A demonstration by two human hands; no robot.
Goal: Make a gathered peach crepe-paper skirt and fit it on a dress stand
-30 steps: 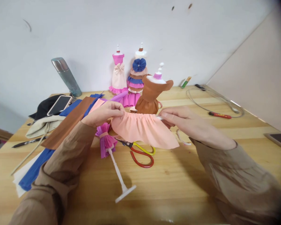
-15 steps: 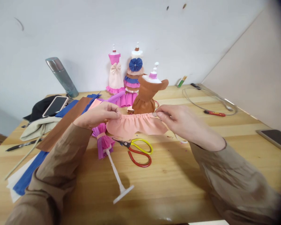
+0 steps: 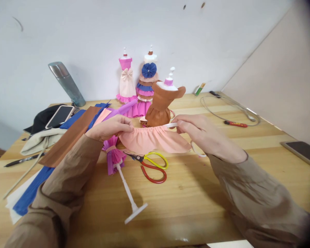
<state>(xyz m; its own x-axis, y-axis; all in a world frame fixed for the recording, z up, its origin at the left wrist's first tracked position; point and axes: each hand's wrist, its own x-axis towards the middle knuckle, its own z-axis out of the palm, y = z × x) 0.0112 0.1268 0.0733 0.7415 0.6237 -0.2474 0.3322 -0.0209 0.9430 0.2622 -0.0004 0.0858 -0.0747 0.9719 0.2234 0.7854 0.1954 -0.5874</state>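
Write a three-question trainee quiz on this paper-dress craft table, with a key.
1. True or false: the left hand and the right hand both pinch the peach gathered crepe-paper strip.
2. The red-and-yellow-handled scissors lie: A) on the wooden table, near the strip; B) on a phone; C) in a hand.
3. How many small paper-dressed mannequins stand upright behind the strip?
Key: 1 true; 2 A; 3 three.
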